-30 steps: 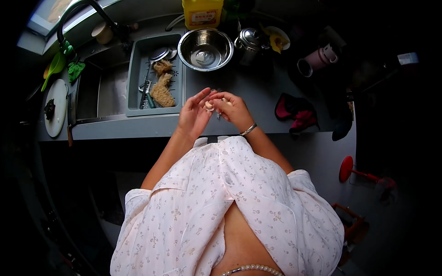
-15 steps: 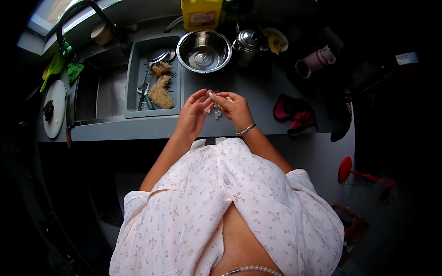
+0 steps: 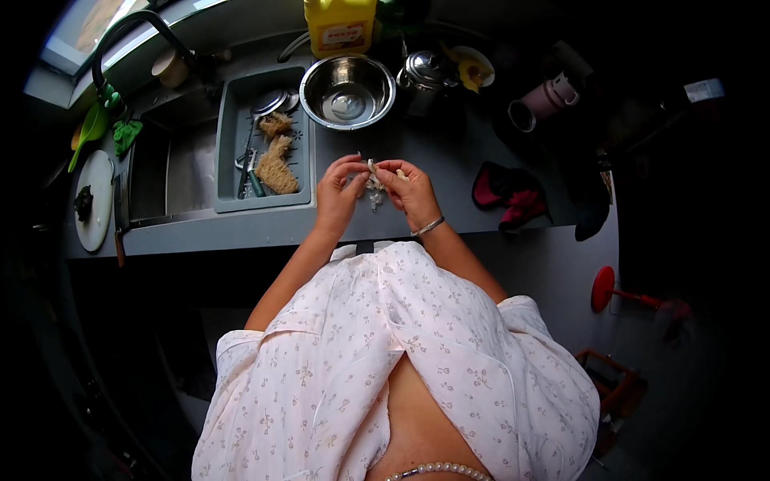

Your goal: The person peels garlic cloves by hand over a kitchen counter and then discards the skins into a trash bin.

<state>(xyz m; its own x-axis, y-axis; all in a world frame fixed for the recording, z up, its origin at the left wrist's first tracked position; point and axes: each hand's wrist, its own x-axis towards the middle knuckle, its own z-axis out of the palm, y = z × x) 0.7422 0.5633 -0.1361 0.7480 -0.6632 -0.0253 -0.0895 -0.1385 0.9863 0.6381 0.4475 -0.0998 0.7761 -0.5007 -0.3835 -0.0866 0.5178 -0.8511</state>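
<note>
Both hands meet over the front of the grey counter [image 3: 401, 136]. My right hand [image 3: 411, 192] is closed, with a small pale piece like a garlic clove [image 3: 371, 166] between its fingertips; another pale piece shows near its knuckles. My left hand [image 3: 338, 192] has its thumb and fingers bent together at the same clove. Thin whitish skins [image 3: 375, 198] lie on the counter between the hands. Behind them stands a shiny steel bowl [image 3: 314, 94].
Left of the hands, a grey tray [image 3: 222, 160] holds sponges and tools beside the sink [image 3: 191, 172]. Farther left are a knife [image 3: 121, 208] and a white board [image 3: 100, 200]. A kettle [image 3: 427, 72], pink container [image 3: 542, 107] and dark-red cloth [image 3: 521, 206] stand or lie to the right.
My left fingers have closed in toward the clove at my right fingertips. More of the whitish skins shows between the hands. The view has shifted slightly.
</note>
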